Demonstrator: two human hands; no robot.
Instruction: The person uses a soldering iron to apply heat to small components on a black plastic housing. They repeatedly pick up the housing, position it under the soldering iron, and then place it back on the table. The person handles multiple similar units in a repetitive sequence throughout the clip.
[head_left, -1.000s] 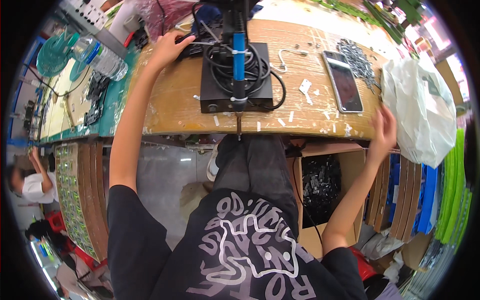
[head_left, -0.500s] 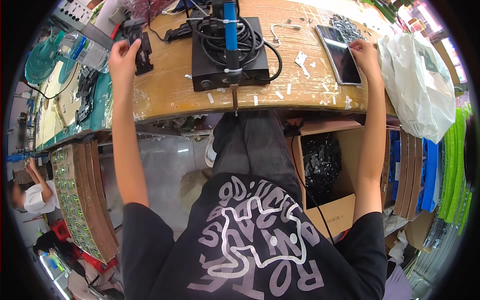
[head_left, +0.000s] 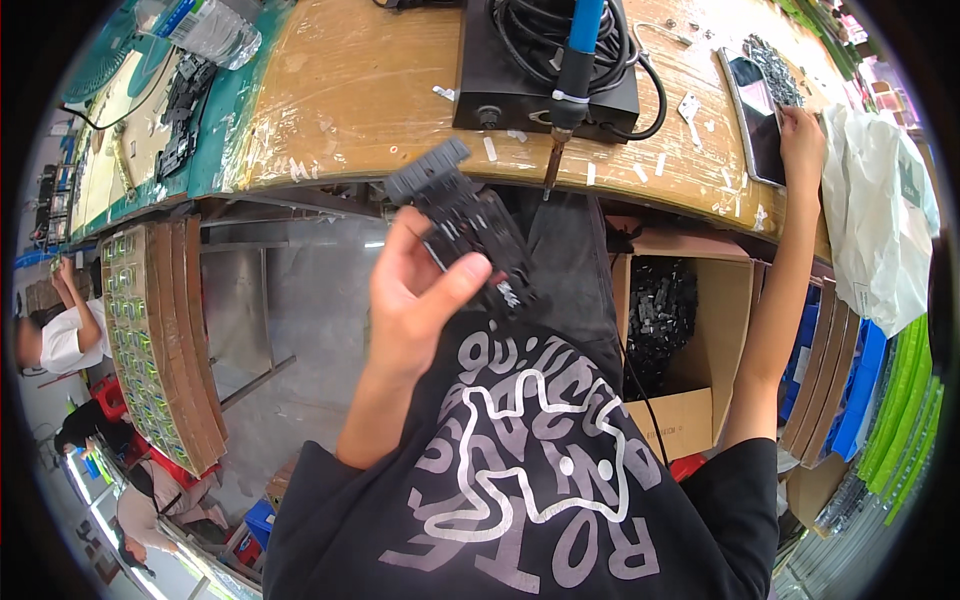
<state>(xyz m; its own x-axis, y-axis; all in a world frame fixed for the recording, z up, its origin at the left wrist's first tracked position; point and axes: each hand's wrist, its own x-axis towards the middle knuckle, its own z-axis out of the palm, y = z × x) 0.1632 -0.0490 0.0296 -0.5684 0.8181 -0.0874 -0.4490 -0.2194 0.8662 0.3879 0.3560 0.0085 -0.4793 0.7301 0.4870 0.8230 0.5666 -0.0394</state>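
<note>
The left hand [head_left: 414, 285] is clamped on a bundle of black parts [head_left: 470, 228], thumb along the near side and fingers behind; the bundle tilts up and away from it, out in front of the bench [head_left: 350, 95], over the person's lap, and its details are blurred. Up and to the right of this hand hangs a blue-and-black tool [head_left: 572, 85], beside a black unit [head_left: 470, 70]. The right hand [head_left: 803, 145] is at the right edge of a phone [head_left: 757, 118], fingers curled; whether they grip anything, I cannot tell. Metal bits [head_left: 775, 68] lie just beyond it, a white bag [head_left: 880, 210] stands just right of it, and a carton [head_left: 718, 310] sits below, left of its forearm.
</note>
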